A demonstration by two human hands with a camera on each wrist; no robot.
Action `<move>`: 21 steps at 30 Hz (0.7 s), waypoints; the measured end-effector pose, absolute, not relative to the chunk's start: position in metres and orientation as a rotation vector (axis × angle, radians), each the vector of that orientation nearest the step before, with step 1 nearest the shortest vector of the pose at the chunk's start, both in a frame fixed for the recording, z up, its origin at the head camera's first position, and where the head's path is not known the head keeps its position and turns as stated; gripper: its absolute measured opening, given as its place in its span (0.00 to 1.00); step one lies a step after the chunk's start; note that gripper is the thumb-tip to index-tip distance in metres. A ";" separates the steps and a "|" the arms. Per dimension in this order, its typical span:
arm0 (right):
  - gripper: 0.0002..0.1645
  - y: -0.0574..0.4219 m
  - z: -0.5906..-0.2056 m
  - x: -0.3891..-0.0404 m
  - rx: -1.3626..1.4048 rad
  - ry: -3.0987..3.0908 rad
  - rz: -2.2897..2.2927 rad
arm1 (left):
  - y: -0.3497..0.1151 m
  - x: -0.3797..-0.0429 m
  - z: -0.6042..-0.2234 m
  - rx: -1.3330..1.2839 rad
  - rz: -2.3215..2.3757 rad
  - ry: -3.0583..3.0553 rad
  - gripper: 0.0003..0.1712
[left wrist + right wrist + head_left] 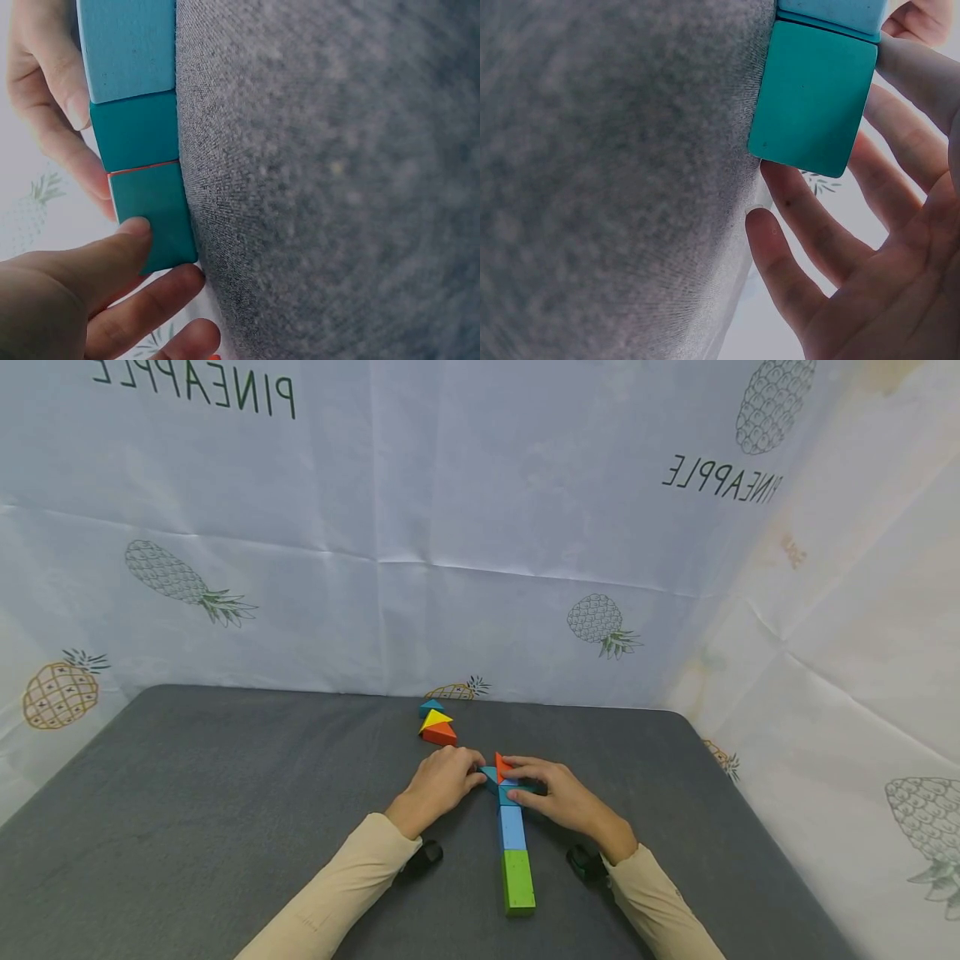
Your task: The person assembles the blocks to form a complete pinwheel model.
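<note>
Pineapple-printed cloth (480, 485) hangs behind a dark grey table (225, 827), where your two hands meet at the far end of a line of blocks. Nearest you lies the green block (518, 883), then the light blue block (513, 827), with teal pieces beyond. Your left hand (442, 781) pinches the left teal block (161, 195), thumb on its near face, forefinger at its outer end; your right hand (566, 793) curves round the right teal block (814, 97), beside a red-orange wedge (502, 767). Judging by appearance, these pieces are painted wood: light, rigid, hard to damage, slightly slick. Grasp each across opposed flat sides, sparing its neighbours a nudge; the wedge's slope should offer poorer purchase. Your fingers conceal much of the join, so the exact shapes there remain uncertain. Both wrist views crop the line. Past your left hand, a blue block (431, 707), yellow block (435, 719) and orange block (440, 735) overlap, leaving their outlines incomplete.
</note>
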State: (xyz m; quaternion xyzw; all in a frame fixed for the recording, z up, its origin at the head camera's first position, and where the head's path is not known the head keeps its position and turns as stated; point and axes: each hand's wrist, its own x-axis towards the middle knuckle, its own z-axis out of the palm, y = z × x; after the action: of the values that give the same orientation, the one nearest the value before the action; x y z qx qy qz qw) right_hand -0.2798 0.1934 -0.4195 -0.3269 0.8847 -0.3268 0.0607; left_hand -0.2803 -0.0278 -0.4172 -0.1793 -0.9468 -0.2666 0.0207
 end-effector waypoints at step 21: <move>0.27 0.193 -0.419 -0.280 -0.954 2.679 -0.985 | -0.046 -0.283 -0.416 -0.579 -0.978 -2.856 0.16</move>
State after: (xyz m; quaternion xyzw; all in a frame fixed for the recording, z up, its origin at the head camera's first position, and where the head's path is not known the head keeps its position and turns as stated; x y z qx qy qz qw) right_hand -0.2805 0.1929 -0.4195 -0.3163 0.8882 -0.3266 0.0659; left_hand -0.2832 -0.0462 -0.4162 -0.1882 -0.9286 -0.3180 0.0338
